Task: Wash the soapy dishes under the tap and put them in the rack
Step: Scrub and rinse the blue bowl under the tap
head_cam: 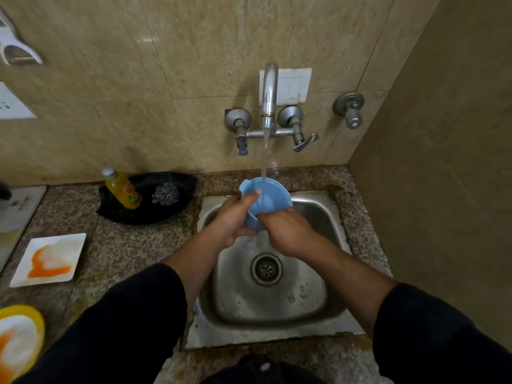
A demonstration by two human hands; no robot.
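Granite counter: speckled, runs along the tiled wall, with the basin let into its right part.
Steel sink: square and wet.
Black cloth: crumpled at the far edge of the counter, left of the sink.
White square plate: on the counter, left, smeared orange and white.
Yellow-rimmed plate: near left corner, partly out of view, similarly smeared.
Tap: wall-mounted, two handles, running; its stream falls into the bowl.
Blue bowl: held tilted above the far side of the sink, under the water.
Left hand: grips the bowl's left rim, thumb on the inside.
Right hand: fingers curled round the bowl's near-right edge.
Yellow bottle: standing tilted on the cloth.
Steel scrubber: on the cloth, right of the bottle.
Drain: in the middle of the sink floor.
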